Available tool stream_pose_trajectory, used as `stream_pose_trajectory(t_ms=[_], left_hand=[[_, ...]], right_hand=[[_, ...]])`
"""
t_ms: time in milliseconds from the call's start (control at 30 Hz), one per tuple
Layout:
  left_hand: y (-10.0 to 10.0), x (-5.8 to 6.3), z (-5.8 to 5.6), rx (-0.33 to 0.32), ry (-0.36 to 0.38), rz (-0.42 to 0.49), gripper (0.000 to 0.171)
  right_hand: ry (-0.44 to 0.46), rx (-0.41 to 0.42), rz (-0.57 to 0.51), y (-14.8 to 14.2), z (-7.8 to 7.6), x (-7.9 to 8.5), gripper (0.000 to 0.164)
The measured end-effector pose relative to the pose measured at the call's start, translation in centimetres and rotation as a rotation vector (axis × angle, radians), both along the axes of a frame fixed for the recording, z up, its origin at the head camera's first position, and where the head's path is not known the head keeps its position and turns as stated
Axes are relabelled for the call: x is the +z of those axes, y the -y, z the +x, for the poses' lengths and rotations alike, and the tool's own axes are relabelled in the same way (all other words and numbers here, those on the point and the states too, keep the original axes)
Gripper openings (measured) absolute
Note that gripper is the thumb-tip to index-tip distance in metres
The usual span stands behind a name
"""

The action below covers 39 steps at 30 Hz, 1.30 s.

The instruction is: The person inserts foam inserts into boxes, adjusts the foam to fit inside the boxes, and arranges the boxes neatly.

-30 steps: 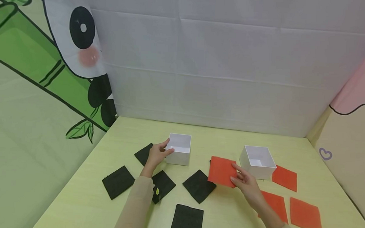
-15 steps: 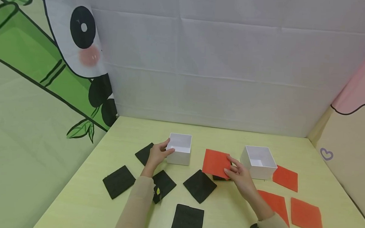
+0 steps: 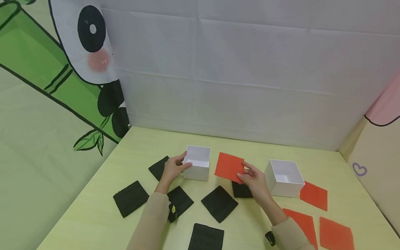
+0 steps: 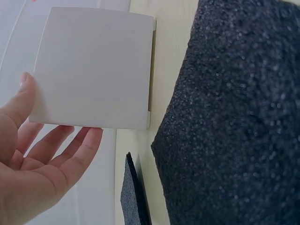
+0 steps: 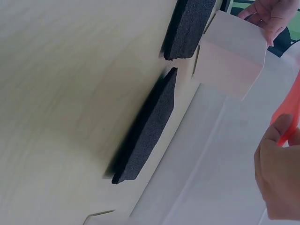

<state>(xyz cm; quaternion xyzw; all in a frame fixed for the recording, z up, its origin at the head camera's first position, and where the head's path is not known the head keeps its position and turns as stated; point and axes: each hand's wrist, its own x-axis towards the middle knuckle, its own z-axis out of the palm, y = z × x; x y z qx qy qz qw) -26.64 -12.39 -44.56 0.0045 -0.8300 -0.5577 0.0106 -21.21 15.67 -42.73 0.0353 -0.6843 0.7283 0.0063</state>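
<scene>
At the back of the table, my left hand (image 3: 173, 169) holds the left side of a white open-topped box (image 3: 196, 172). In the left wrist view its thumb lies at the box's rim and its fingertips touch the side wall. My right hand (image 3: 255, 181) pinches a red-orange square sheet (image 3: 229, 166) by its right edge. That sheet is held above the table, just right of the left box and apart from it. Below it lies a black foam square (image 3: 242, 190), partly hidden by the right hand in the head view.
A second white open box (image 3: 285, 187) stands at the right. Red-orange squares (image 3: 337, 237) lie beside and before it. Several black foam squares (image 3: 219, 203) lie across the table's left and middle. A printed cloth (image 3: 222, 67) hangs behind the table.
My right hand has carried the red-orange sheet left and further back, closer to the left box, uncovering more of the black square below. The left hand has stayed at the box.
</scene>
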Motion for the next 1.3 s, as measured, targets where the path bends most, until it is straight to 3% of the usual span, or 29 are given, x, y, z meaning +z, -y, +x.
stream_pose_trajectory(t_ms=[400, 767, 1300], left_hand=[[0.0, 0.0, -0.1, 0.015, 0.008, -0.012, 0.058], [0.1, -0.1, -0.1, 0.014, 0.011, -0.004, 0.058], [0.1, -0.1, 0.0, 0.001, -0.007, 0.018, 0.058]], right_hand=[[-0.006, 0.002, -0.04, 1.9, -2.5, 0.6, 0.051], [0.017, -0.008, -0.038, 4.2, -3.9, 0.7, 0.052], [0.01, -0.01, 0.03, 7.4, -5.8, 1.1, 0.051]])
